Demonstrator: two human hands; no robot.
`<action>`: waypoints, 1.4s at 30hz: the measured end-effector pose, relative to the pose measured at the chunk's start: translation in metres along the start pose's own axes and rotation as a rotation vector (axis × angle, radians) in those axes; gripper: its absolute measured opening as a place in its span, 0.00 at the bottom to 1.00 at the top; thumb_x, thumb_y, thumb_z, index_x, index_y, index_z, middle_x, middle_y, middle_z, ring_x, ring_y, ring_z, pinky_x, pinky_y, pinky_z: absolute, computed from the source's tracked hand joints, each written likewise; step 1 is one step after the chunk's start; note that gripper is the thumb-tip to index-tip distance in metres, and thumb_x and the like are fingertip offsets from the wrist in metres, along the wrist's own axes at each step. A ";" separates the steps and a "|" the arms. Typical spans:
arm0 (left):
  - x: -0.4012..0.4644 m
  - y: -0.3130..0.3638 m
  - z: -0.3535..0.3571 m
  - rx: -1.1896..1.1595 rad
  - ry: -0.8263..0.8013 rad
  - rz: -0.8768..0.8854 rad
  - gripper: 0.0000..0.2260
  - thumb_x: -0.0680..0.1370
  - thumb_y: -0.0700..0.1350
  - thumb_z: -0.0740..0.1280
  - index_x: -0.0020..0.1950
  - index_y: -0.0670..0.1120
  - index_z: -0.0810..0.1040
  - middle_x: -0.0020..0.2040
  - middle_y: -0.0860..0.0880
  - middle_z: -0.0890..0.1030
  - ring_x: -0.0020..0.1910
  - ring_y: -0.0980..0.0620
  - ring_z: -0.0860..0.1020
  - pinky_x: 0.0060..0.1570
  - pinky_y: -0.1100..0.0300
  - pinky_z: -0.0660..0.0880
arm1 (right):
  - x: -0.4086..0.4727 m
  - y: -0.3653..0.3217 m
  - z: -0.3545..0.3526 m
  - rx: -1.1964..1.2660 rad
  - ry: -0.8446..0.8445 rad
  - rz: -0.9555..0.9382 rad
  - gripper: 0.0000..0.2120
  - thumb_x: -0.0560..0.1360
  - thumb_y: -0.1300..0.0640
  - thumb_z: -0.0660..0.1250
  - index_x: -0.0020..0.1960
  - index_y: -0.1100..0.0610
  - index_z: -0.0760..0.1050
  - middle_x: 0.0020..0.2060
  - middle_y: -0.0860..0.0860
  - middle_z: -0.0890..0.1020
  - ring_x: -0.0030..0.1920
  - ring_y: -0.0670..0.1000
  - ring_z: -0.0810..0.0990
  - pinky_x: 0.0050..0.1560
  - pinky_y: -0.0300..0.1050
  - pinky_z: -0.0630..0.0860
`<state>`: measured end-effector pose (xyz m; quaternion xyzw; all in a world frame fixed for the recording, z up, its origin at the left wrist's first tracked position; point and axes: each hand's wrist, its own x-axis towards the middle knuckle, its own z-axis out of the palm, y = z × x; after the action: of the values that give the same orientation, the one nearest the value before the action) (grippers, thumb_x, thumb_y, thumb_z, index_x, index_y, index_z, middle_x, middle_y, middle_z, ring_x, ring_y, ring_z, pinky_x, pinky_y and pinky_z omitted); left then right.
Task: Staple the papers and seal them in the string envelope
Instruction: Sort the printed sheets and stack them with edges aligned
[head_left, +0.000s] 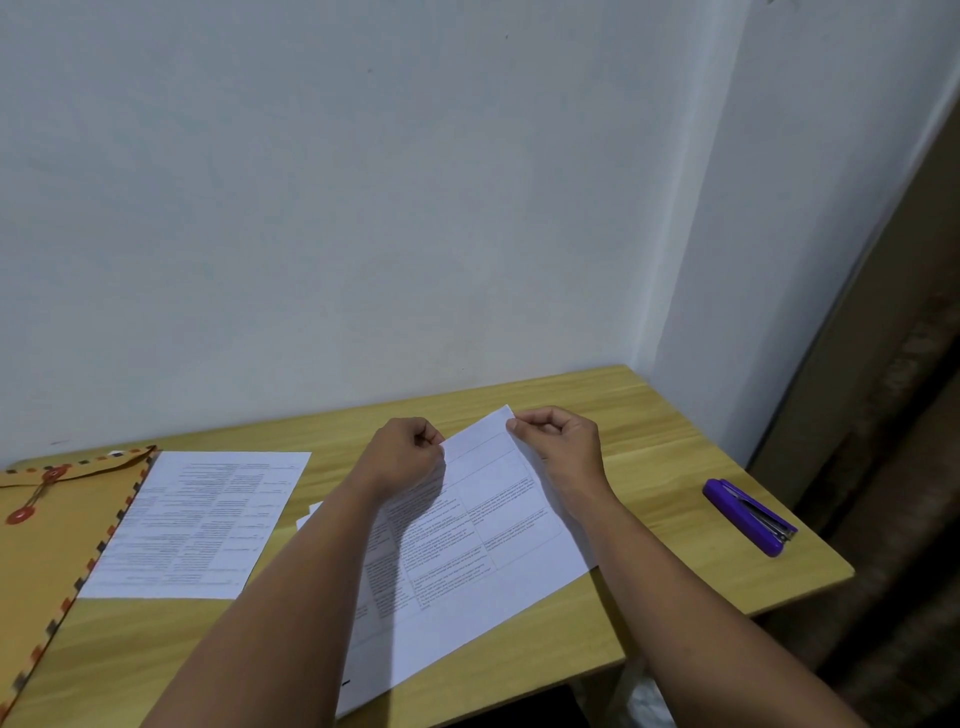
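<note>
A stack of printed white papers (483, 545) lies tilted on the wooden table (649, 431) in the middle. My left hand (405, 457) pinches its far edge on the left, and my right hand (561, 441) pinches the far right corner. A second printed sheet (202, 525) lies flat to the left, its left edge tucked under the brown string envelope (52, 551). The envelope has red string discs and a striped border. A purple stapler (748, 516) rests on the table at the right, apart from both hands.
A pale wall stands right behind the table and turns a corner at the right. The table's right edge drops off just past the stapler. Bare wood shows between the papers and the stapler.
</note>
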<state>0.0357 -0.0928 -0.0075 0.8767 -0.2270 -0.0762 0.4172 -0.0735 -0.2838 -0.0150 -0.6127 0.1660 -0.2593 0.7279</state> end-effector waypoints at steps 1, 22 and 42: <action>0.000 0.000 0.000 -0.007 0.003 0.007 0.03 0.75 0.41 0.68 0.42 0.46 0.81 0.37 0.51 0.83 0.36 0.55 0.78 0.39 0.61 0.71 | 0.000 0.000 0.000 -0.002 -0.002 0.000 0.06 0.73 0.71 0.77 0.49 0.72 0.82 0.35 0.52 0.86 0.34 0.41 0.84 0.38 0.31 0.78; -0.001 -0.001 -0.001 -0.037 -0.009 0.048 0.04 0.76 0.41 0.69 0.42 0.47 0.82 0.36 0.52 0.82 0.32 0.57 0.75 0.37 0.62 0.72 | -0.001 0.005 -0.001 0.048 0.020 0.036 0.07 0.74 0.70 0.77 0.52 0.66 0.84 0.38 0.55 0.88 0.37 0.48 0.86 0.39 0.38 0.82; 0.000 -0.001 0.003 0.010 -0.016 0.079 0.07 0.79 0.41 0.67 0.43 0.49 0.81 0.40 0.55 0.82 0.39 0.58 0.77 0.41 0.61 0.71 | 0.004 0.016 -0.003 -0.046 -0.026 -0.041 0.16 0.77 0.69 0.74 0.63 0.59 0.81 0.34 0.46 0.85 0.41 0.41 0.84 0.50 0.30 0.78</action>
<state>0.0351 -0.0947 -0.0105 0.8686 -0.2653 -0.0656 0.4134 -0.0690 -0.2872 -0.0307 -0.6359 0.1499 -0.2622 0.7102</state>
